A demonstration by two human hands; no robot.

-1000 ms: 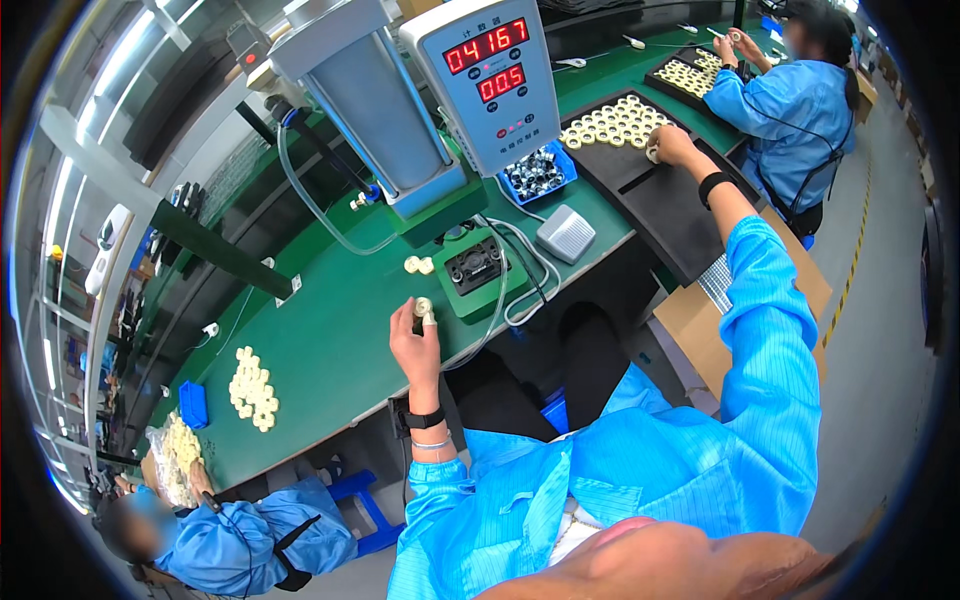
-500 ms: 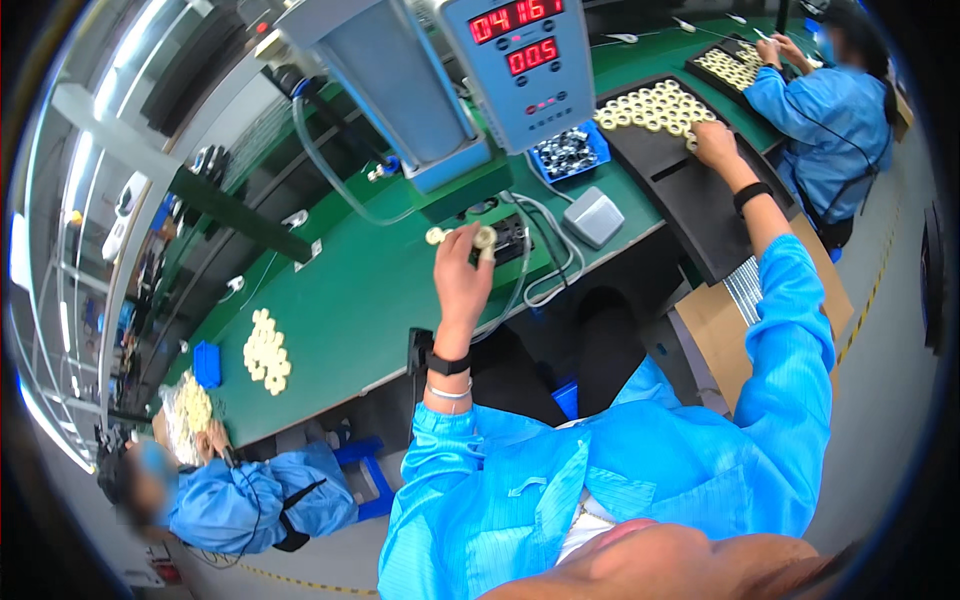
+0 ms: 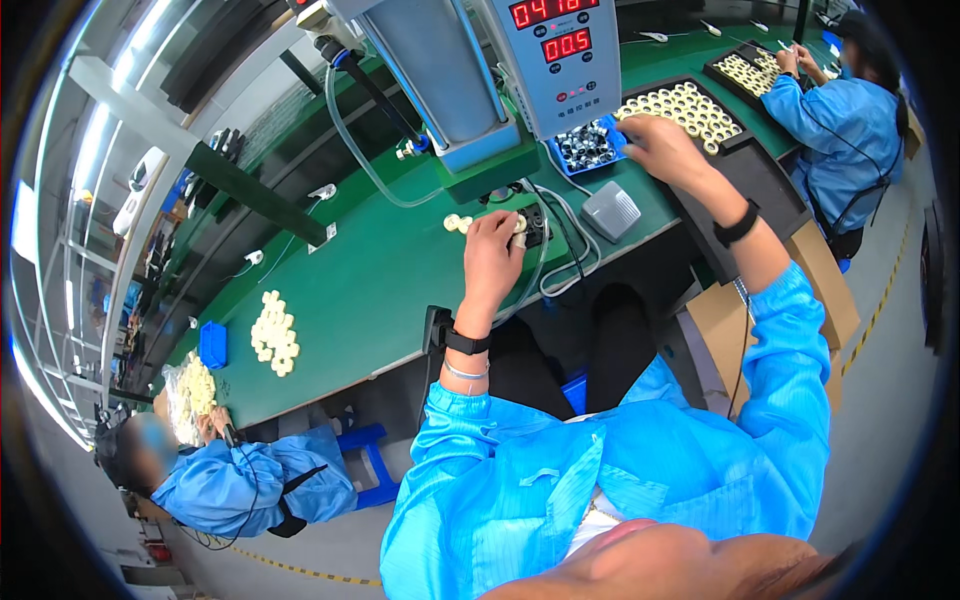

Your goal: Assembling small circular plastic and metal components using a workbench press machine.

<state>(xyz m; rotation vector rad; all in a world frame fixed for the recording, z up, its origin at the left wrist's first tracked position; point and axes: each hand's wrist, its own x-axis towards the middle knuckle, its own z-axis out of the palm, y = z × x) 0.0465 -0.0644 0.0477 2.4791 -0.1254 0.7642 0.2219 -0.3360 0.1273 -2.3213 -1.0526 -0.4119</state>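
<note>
– what's in the left hand [image 3: 490, 262]?
– a cream ring [image 3: 520, 224], pinched between thumb and fingers. it's held at the black block [image 3: 537, 229] on the green base under the press [image 3: 432, 80].
– how does it look?
– pale, yellowish cream, round and thick-rimmed, with a darker middle. two loose rings [image 3: 457, 223] of the same colour lie on the green table [image 3: 360, 290], just left of the fingers, and many more sit in the black tray [image 3: 762, 190].
– and the right hand [image 3: 665, 150]?
– its fingers are bent, at the right edge of the blue bin [image 3: 615, 142] of shiny metal parts [image 3: 585, 148]. i can't tell whether it grips anything; the fingertips are too small to read.
– what else is hard to make out?
– the fingers cover part of the held ring, so i can't say if it touches the block. the hand also hides some of the block. the top of the press is cut off, and so is the upper edge of the counter box [image 3: 572, 75], through its top row of red digits.
</note>
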